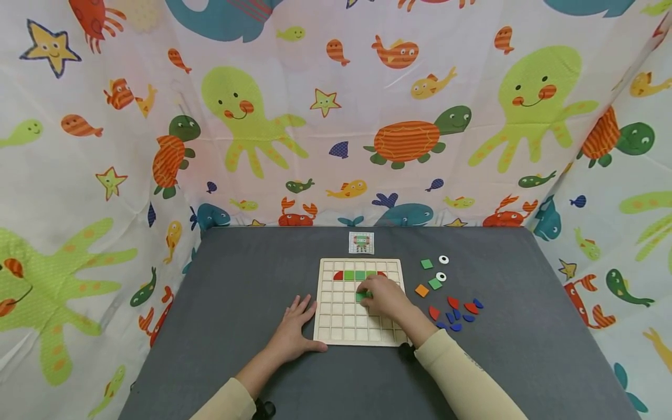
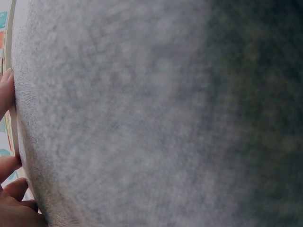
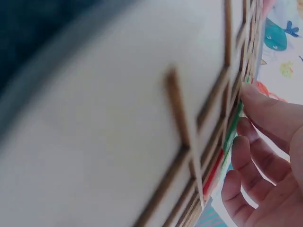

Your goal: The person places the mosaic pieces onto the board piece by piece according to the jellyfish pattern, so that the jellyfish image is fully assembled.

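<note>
A pale wooden grid board (image 1: pixel 336 332) lies on the grey table. My left hand (image 1: pixel 294 329) rests at its left edge with fingers spread and thumb by the near corner. Over the middle of the board, my right hand (image 1: pixel 385 297) pinches a green square tile (image 1: pixel 361 297), partly hidden by the fingers. An upper row of cells holds several green square tiles (image 1: pixel 349 275) between a red curved piece (image 1: pixel 338 275) at the left and another red piece (image 1: pixel 381 273) at the right. In the right wrist view, thumb and fingertips (image 3: pixel 244 125) are close to green at the board.
A small picture card (image 1: pixel 361 242) lies behind the board. To the right lie loose green tiles (image 1: pixel 426 264), an orange tile (image 1: pixel 422 290), white rings with dark centres (image 1: pixel 443 259), red pieces (image 1: pixel 433 313) and several blue pieces (image 1: pixel 469 318). A patterned curtain (image 1: pixel 336 175) surrounds the table.
</note>
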Tool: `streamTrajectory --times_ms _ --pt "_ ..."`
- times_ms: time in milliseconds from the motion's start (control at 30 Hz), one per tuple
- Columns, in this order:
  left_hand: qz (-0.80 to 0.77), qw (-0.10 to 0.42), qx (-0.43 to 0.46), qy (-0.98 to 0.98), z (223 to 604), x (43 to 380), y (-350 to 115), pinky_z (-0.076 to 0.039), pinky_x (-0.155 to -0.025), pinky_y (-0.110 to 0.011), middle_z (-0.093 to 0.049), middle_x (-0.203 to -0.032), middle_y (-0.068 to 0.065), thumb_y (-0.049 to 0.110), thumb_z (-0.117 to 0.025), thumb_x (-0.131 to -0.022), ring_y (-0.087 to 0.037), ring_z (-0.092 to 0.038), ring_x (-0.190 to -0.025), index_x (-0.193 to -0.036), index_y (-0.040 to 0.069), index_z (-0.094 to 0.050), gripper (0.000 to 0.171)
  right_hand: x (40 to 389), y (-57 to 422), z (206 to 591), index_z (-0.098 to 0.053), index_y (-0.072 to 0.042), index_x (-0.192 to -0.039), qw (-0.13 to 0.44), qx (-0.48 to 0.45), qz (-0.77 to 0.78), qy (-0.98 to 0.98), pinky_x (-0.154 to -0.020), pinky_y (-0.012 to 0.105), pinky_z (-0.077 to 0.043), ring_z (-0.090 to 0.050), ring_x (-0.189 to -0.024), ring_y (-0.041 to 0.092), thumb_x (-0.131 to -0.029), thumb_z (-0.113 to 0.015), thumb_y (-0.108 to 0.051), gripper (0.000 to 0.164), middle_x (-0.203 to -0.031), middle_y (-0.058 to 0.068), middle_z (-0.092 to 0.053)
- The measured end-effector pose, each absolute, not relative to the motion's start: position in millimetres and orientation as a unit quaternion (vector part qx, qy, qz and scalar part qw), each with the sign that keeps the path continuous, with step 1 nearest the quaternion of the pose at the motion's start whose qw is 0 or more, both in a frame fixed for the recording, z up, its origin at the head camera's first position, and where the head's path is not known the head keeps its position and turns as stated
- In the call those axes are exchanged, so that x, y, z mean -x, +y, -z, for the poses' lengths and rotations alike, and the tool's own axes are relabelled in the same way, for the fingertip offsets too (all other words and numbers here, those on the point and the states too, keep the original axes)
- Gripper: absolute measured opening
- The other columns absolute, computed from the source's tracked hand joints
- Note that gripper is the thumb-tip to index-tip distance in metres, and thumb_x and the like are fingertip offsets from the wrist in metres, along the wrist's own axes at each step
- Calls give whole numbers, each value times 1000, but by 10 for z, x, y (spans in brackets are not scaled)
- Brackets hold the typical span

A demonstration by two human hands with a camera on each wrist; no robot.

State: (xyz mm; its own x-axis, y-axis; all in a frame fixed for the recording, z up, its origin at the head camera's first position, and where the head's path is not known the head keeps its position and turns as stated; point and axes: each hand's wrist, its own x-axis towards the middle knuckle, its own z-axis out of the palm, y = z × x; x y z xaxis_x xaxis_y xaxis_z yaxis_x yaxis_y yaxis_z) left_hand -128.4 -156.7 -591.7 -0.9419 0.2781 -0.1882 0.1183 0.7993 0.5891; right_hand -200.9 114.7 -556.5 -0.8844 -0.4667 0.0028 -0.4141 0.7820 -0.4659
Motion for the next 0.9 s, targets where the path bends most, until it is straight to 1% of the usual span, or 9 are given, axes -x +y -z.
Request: streamTrajectory --times_ms 133,200,300,400,433,533,667,767,900 --pt "-300 133 -105 939 5926 1277 -1570 -17 -123 -60 -23 -168 -8 55 -90 -65 -35 -7 -157 -157 12 -36 115 2055 1197 5534 -77 -12 -111 55 229 255 938 -80 39 -56 -66 -93 20 -84 -84 -15 28 -105 2 -71" --pt "-301 132 -105 939 5928 1275 -1573 -17 -124 -60 -23 -168 -8 55 -91 -65 -35 -7 -157 -157 12 -36 115 2085 1246 5510 -77 -11 -112 47 227 260 937 -76 39 -56 -65 -88 20 -85 -83 -14 28 -104 3 -71" --pt "-303 129 -106 938 5925 1274 -1574 -16 -123 -60 -23 -168 -8 54 -91 -65 -35 -8 -157 -157 12 -36 116 2135 1341 5471 -77 -11 -113 38 216 257 941 -74 38 -54 -64 -85 19 -87 -80 -15 27 -104 4 -71" --pt "-304 127 -107 938 5920 1270 -1572 -16 -123 -60 -23 -168 -9 54 -91 -65 -36 -8 -157 -157 11 -36 116 2179 1459 5430 -76 -11 -115 41 195 257 946 -77 42 -55 -64 -89 21 -89 -78 -16 26 -106 5 -71" --pt "-303 128 -107 938 5916 1269 -1571 -16 -123 -60 -23 -168 -9 54 -91 -65 -36 -8 -157 -157 12 -36 116 2194 1498 5415 -76 -11 -115 42 187 259 947 -80 43 -56 -65 -92 22 -90 -78 -17 26 -108 6 -71" --pt "-301 129 -108 939 5908 1261 -1572 -17 -123 -61 -23 -168 -10 54 -91 -64 -37 -8 -157 -157 11 -36 116 2234 1620 5392 -76 -10 -115 42 170 264 948 -80 43 -56 -65 -94 24 -91 -76 -17 25 -110 7 -70" --pt "-302 131 -105 938 5905 1253 -1575 -17 -123 -61 -23 -168 -10 53 -92 -64 -37 -9 -157 -157 10 -36 116 2285 1779 5375 -75 -8 -116 28 155 267 951 -67 37 -52 -60 -83 20 -92 -75 -16 25 -107 9 -69" --pt "-302 131 -102 939 5909 1257 -1572 -16 -123 -61 -23 -168 -9 54 -91 -64 -36 -8 -157 -157 11 -36 116 2316 1918 5356 -74 -7 -118 19 136 271 953 -63 36 -48 -57 -79 21 -92 -75 -16 28 -108 11 -68" --pt "-302 130 -105 939 5910 1269 -1565 -17 -123 -61 -24 -167 -10 55 -91 -64 -36 -8 -157 -157 11 -37 116 2376 2141 5348 -71 -8 -124 15 106 275 956 -72 42 -55 -61 -91 26 -93 -74 -16 32 -119 15 -66"
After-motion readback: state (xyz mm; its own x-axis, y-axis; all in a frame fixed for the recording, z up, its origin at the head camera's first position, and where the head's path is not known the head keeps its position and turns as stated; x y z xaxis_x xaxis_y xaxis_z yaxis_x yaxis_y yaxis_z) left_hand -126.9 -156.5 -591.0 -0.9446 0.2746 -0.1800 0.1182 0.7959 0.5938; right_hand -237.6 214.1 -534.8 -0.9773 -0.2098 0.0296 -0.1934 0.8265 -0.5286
